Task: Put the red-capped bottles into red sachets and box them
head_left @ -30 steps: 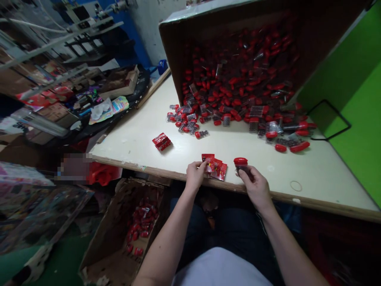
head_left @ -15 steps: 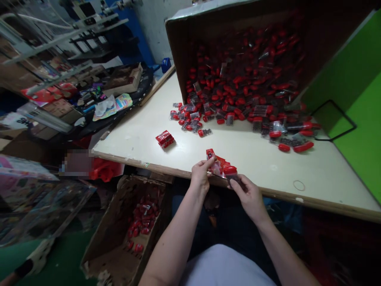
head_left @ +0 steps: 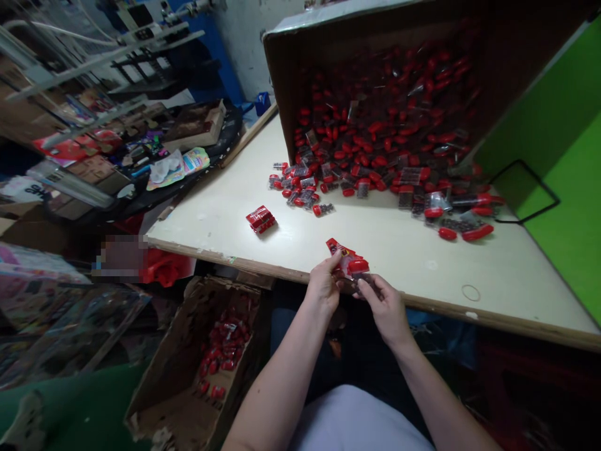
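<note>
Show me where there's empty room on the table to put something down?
Bare tabletop lies left of the small red stack. More lies between that stack, the spilled packets and the hands. A wide patch lies right of the right hand, around the rubber band. By the tipped cardboard box it's crowded.

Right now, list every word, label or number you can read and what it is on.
None can be read.
Red packets in the left hand: print blurred.
Red stack on the table: too small.
Papers on the far bench: too blurred.
</note>
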### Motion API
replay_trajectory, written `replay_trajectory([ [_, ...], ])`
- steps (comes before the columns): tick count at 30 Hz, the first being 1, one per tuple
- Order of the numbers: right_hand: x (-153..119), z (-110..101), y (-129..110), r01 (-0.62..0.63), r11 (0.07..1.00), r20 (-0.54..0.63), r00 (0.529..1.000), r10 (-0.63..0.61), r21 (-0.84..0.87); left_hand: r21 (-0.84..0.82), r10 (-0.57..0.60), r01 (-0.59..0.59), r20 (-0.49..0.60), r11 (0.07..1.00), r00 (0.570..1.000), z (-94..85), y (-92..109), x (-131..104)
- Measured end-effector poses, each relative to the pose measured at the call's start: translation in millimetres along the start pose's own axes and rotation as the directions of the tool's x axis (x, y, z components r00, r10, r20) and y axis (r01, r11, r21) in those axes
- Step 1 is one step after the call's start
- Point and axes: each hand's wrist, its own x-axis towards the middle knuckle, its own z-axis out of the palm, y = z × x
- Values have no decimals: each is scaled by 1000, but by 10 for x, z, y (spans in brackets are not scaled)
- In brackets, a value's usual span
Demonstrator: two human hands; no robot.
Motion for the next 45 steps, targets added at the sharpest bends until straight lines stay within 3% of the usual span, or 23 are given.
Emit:
replay_trajectory([
  [10,-50,93,-7,-69,971,-26,997,77,227,-68,38,-38,4,997,999,-41,-69,53],
  [26,-97,146,-23,-113,958,80,992,95,263,-99,49,-43,59,994,997,-32,-174,-25],
  [37,-37,107,15,-89,977,69,995,77,192,96,86,-101,149,990,985,-78,-217,-95],
  [45,89,-84,-47,-122,982,259,962,81,144,302,42,-101,197,948,980,-156,-106,-85],
])
